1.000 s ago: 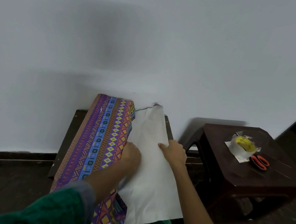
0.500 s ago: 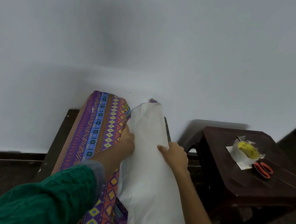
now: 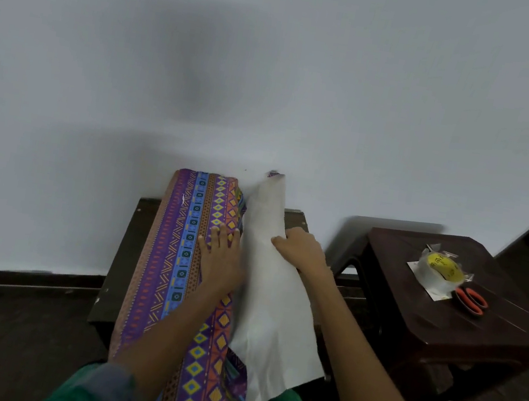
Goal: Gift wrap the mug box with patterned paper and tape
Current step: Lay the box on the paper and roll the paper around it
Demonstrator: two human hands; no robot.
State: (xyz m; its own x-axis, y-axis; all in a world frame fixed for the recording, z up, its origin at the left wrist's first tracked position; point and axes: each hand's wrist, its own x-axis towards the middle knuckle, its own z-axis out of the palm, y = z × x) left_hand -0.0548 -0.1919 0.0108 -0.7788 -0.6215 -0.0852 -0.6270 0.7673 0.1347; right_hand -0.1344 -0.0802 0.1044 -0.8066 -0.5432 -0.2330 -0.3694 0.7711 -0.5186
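Left hand (image 3: pixel 218 255) presses flat, fingers spread, on the patterned paper (image 3: pixel 178 256); right hand (image 3: pixel 300 247) grips its white fold. Tape roll (image 3: pixel 440 271) and scissors (image 3: pixel 470 300) sit on the right surface (image 3: pixel 410 320).

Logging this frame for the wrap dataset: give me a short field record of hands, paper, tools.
left hand: left hand flat, fingers straight, pressing the patterned paper
right hand: right hand gripping the paper's white underside, folded up
surface: low dark bench against the wall
tape: tape roll on side table, untouched
scissors: orange-handled scissors beside the tape
mug box: not visible
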